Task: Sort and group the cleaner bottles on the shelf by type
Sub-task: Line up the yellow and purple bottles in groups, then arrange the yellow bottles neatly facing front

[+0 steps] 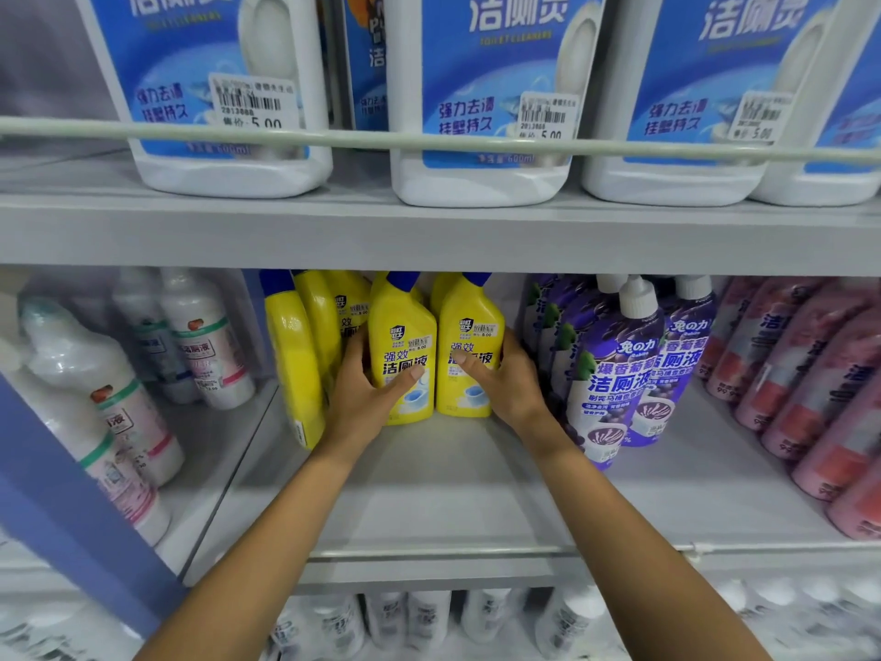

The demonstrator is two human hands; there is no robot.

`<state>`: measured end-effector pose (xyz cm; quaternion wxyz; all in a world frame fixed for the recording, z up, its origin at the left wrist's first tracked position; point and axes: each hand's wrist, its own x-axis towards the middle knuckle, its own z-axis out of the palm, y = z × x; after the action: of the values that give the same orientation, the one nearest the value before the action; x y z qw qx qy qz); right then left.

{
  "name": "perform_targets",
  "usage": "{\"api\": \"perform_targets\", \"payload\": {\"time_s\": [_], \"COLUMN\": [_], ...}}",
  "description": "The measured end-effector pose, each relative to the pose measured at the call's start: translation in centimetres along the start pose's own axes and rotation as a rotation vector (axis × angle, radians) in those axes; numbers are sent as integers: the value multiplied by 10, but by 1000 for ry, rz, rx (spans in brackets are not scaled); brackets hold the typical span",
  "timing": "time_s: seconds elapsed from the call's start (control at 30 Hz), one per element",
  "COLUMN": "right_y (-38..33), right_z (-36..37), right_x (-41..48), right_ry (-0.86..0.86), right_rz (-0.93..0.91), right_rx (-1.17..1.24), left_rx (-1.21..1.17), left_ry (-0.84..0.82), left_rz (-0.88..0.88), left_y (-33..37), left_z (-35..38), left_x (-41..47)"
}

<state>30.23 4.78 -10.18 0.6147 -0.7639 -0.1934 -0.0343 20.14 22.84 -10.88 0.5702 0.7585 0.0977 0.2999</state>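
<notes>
Two yellow cleaner bottles (402, 326) — blue caps — stand upright, side by side.

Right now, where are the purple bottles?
The purple bottles stand on the middle shelf, right of centre in the head view, between the right hand and the pink bottles.

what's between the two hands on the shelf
Two yellow bottles standing side by side; the left hand grips one, the right hand the other, seen in the head view.

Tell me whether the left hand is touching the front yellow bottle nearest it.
Touching. The head view shows the left hand wrapped round the yellow bottle, thumb across its label.
</notes>
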Motion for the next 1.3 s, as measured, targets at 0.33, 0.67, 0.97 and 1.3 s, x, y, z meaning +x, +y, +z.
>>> {"api": "perform_targets", "payload": {"time_s": [0.33, 0.67, 0.97, 1.3], "right_y": [-2, -7, -12, -40], "right_z": [5, 4, -10, -20], "right_x": [-8, -13, -15, -77], "right_ry": [-41, -52, -101, -32], "right_rz": [-33, -24, 3, 200], "right_rx": [53, 43, 43, 409], "left_rx": [45, 45, -73, -251], "left_ry": [-5, -33, -130, -29], "left_rz": [-14, -95, -136, -257], "left_y": [7, 16, 35, 54], "left_z": [9, -3, -22, -84], "left_x": [-5, -3, -10, -57]}}
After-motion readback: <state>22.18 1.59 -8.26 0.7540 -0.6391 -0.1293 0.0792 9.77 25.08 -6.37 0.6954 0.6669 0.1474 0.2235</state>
